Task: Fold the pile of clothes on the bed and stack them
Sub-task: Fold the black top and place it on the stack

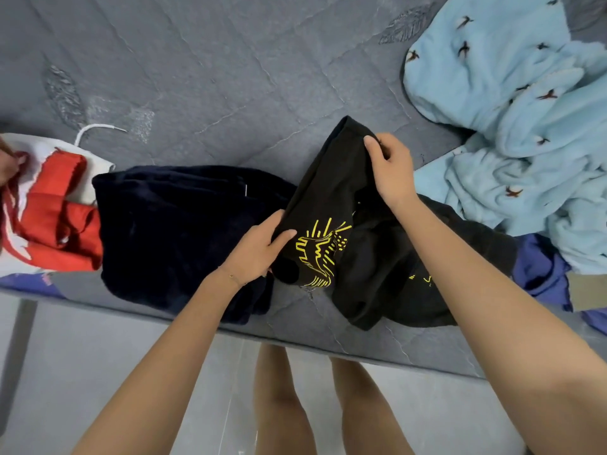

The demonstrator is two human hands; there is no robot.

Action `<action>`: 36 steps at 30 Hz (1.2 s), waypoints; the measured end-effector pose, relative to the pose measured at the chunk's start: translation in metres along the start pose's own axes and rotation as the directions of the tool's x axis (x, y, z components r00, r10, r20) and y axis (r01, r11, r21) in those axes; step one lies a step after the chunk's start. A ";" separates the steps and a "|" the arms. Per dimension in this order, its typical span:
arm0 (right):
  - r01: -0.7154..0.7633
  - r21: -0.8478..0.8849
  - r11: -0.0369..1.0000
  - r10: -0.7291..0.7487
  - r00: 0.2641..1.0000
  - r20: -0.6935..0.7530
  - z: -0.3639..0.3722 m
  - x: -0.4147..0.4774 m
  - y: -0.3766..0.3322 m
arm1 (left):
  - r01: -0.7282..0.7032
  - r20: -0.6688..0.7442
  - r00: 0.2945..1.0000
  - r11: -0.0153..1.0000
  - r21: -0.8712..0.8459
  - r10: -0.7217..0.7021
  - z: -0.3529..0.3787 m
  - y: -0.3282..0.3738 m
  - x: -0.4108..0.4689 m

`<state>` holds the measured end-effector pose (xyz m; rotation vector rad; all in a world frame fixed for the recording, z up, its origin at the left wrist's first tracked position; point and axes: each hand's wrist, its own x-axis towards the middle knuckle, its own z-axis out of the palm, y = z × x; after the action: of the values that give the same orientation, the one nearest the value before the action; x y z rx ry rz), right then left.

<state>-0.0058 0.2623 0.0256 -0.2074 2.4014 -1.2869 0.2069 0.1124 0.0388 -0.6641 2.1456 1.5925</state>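
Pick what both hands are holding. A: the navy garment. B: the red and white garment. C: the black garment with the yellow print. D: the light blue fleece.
C: the left hand grips the black garment with the yellow print beside the print, and the right hand pinches its upper edge.

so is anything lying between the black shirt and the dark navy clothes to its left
Nothing visible does. The black shirt, held by the left hand and right hand, lies right beside the navy clothes, with no item between them.
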 end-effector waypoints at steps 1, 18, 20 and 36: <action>0.018 0.002 1.000 -0.018 1.000 0.022 0.004 -0.001 -0.002 | 0.013 -0.015 1.000 1.000 -0.023 -0.013 0.000 -0.002 -0.006; 0.177 -0.475 0.862 -0.052 0.963 0.264 0.034 -0.023 0.015 | 0.037 -0.269 0.960 0.922 0.385 0.074 -0.001 -0.016 -0.007; 0.174 -0.513 0.841 -0.041 0.965 0.259 0.021 -0.030 0.023 | -0.010 -0.269 0.955 0.918 0.396 0.126 0.005 -0.009 0.002; -0.076 -0.699 0.711 0.188 0.978 0.085 -0.091 -0.085 0.121 | -0.188 -0.074 0.904 0.547 0.816 0.421 0.101 0.014 0.044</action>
<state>0.0402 0.4267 -0.0056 -0.3189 2.5916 -0.2264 0.1656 0.2064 -0.0030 -0.1840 2.9525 0.4728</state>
